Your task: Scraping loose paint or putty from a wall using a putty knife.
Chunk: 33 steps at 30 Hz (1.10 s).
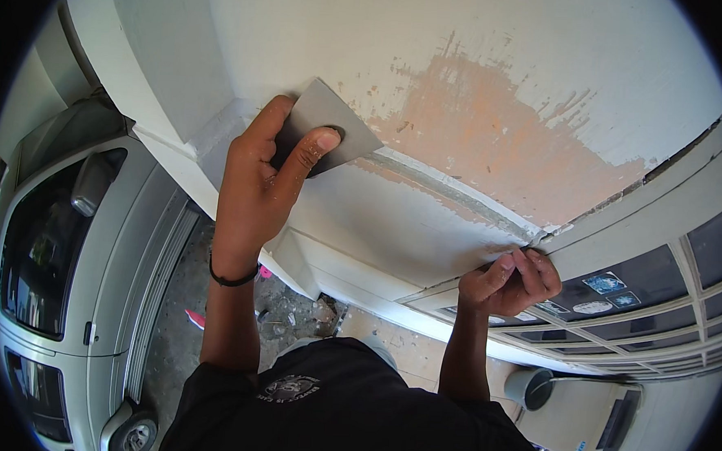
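A stiff-looking grey square sheet (336, 123) is gripped by my left hand (264, 153), thumb on its face and fingers behind. I cannot tell whether it is folded sandpaper or a thin plate. It is held against or just before a white painted wall (398, 221), at the left end of a narrow ledge (455, 187). Above that ledge spreads a bare pinkish patch (464, 127) with ragged paint edges. My right hand (511, 282) is by the ledge's right end, beside the door frame, its fingers curled and thumb pressed to them. Nothing shows in it.
A silver van (113, 274) stands at the left. Debris lies on the concrete floor (180, 289) below. To the right is a paned door or window (633, 295) with stickers. A grey bucket (527, 387) and a pale boxy appliance (577, 420) stand at the lower right.
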Motion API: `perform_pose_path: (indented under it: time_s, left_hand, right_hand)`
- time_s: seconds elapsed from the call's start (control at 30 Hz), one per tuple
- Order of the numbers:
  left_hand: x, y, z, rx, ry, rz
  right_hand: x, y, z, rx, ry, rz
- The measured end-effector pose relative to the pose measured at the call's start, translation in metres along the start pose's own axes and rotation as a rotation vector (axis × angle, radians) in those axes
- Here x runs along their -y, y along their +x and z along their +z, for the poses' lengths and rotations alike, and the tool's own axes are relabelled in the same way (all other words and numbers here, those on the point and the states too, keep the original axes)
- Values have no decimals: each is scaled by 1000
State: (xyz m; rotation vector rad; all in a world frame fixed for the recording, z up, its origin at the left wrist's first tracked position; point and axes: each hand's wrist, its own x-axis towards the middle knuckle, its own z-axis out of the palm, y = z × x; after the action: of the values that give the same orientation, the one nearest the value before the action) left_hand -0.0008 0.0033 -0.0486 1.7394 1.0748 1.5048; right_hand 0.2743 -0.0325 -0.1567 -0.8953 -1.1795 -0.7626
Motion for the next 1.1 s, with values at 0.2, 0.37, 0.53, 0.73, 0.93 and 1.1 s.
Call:
perform_pose_path:
  time_s: [0.2,0.37,0.53,0.73,0.93,1.1]
  left_hand:
    - [11,-12,25,-152,-133,-10]
    - [11,-16,26,-201,-155,-27]
    - [15,-13,16,-59,-159,-73]
    - [4,-25,48,-169,-382,-220]
    - [2,-13,25,-71,-212,-78]
    - [-4,-23,49,-195,-416,-231]
  right_hand:
    - [3,2,3,-31,5,32]
    - [2,2,6,-42,13,23]
    - [-2,-1,5,-33,42,5]
    - [0,0,7,-14,41,29]
    - [0,3,6,-33,63,30]
    - [0,3,10,-52,72,31]
